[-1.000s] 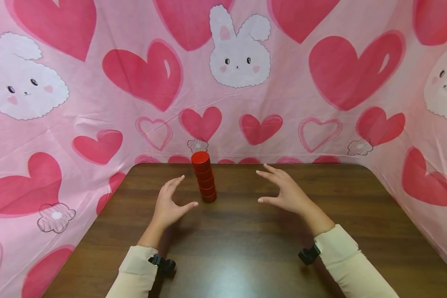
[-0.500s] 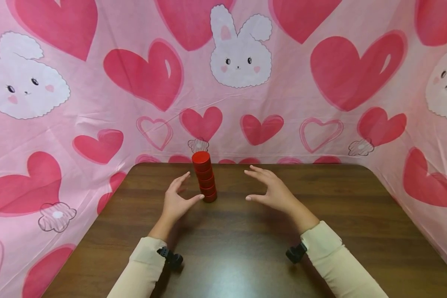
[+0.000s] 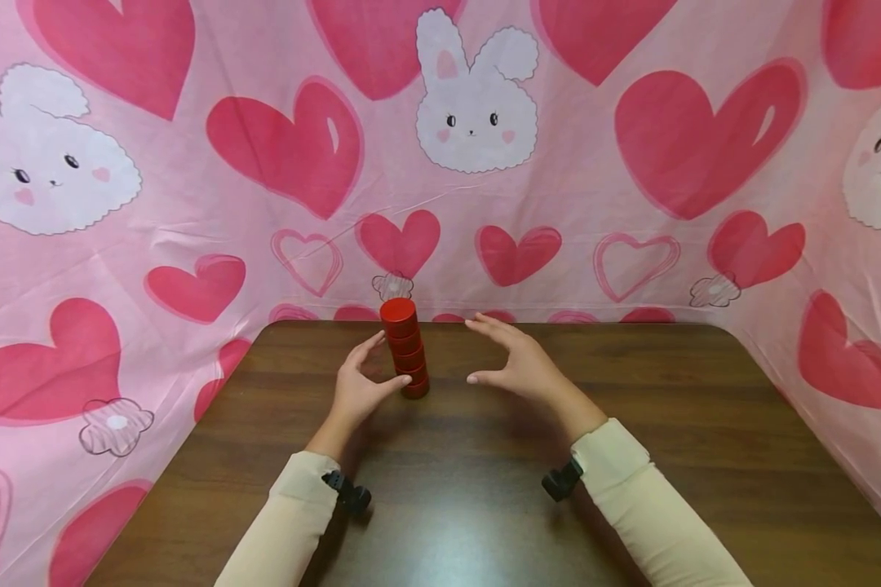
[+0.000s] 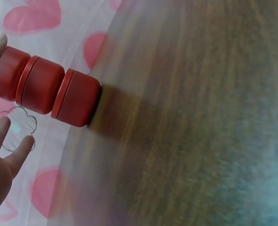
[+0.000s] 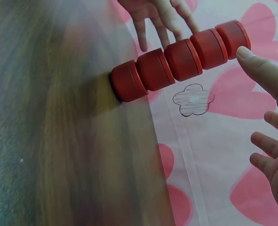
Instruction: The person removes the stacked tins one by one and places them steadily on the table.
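A tall stack of several red round lidded tins stands upright on the table, leaning slightly in the head view. My left hand is right beside it on the left, fingers spread, thumb tip overlapping the lower tins. Across from it my right hand hovers to the right with thumb and fingers apart, a gap between it and the stack. In the left wrist view the lower tins show beside the thumb. The right wrist view shows the whole row of tins, with the left hand's fingers behind them.
The dark wooden table has rounded far corners. Behind it and at both sides hangs a pink cloth with hearts and rabbits. Black wrist cameras sit on both sleeves.
Both hands have moved inward toward the stack: the left hand to the right up to the tins, the right hand to the left. The stack has stayed in place.
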A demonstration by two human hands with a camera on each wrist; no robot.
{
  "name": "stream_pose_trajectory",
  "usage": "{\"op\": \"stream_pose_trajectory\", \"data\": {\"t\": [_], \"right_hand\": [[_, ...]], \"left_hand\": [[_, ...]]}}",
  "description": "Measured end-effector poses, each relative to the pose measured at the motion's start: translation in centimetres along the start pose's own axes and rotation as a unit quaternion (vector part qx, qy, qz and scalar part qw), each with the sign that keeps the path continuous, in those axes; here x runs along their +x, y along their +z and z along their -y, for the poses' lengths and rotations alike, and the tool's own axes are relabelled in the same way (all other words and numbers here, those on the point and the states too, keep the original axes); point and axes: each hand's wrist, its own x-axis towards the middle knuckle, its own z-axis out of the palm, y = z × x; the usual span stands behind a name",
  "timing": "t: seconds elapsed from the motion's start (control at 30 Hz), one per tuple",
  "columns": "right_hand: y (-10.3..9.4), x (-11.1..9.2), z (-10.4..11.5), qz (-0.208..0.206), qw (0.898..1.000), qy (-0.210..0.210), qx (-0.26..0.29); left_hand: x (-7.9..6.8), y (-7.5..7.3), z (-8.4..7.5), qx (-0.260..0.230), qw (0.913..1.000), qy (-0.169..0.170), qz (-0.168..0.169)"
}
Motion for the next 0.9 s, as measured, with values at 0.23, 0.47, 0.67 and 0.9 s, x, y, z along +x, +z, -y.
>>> {"op": "stream_pose_trajectory", "data": {"t": [0.23, 0.47, 0.67, 0.9], "right_hand": [[0.3, 1.0, 0.3, 0.004, 1.000, 0.002, -0.004], [0.5, 2.3, 0.9, 0.025, 1.000, -0.015, -0.002], [1.0, 3.8, 1.3, 0.029, 0.999, -0.023, 0.013], [2.1, 5.2, 2.0, 0.018, 0.999, -0.027, 0.026]], "left_hand": [[1.3, 0.3, 2.7, -0.020, 0.9972, -0.058, 0.044], [2.1, 0.5, 4.0, -0.033, 0.9945, -0.066, 0.074], [2.8, 0.5, 3.7, -0.049, 0.9915, -0.072, 0.097], [3.1, 0.6, 3.7, -0.043, 0.9925, -0.067, 0.093]]}}
